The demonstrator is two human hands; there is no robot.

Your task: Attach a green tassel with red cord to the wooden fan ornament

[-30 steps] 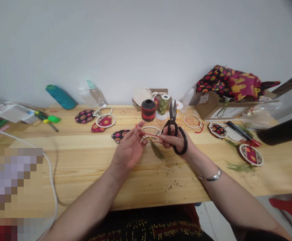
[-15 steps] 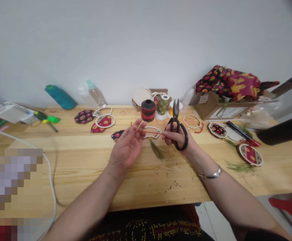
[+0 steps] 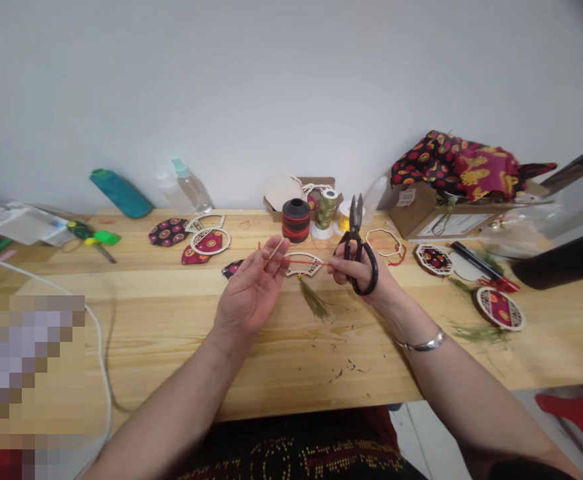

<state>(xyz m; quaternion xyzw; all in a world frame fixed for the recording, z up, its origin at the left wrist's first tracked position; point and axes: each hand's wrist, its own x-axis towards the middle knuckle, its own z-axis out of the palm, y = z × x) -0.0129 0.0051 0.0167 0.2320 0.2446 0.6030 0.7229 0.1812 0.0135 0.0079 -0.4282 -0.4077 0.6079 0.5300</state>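
Observation:
A thin red cord [image 3: 307, 262] stretches between my two hands above the table. My left hand [image 3: 251, 293], palm up, pinches one end of it, and a short thin tan stick [image 3: 275, 251] shows at its fingers. In my right hand [image 3: 354, 270] are black-handled scissors [image 3: 355, 217], blades pointing up; its thumb and finger also grip the cord's other end. Behind the cord lies a fan-shaped wooden frame [image 3: 314, 265] with a green tassel [image 3: 314, 300]. Dark patterned fabric [image 3: 232, 269] is partly covered by my left hand.
Behind my hands stand a red-and-black thread spool [image 3: 296, 220] and a green thread spool [image 3: 327, 210]. A cardboard box [image 3: 414, 210] heaped with patterned cloth is at the back right. Finished-looking oval ornament [image 3: 500, 308] lies right; a white cable [image 3: 102, 347] runs down the left.
My right hand has shifted slightly right with the scissors, and the cord between my hands looks a little longer. My left hand has barely moved.

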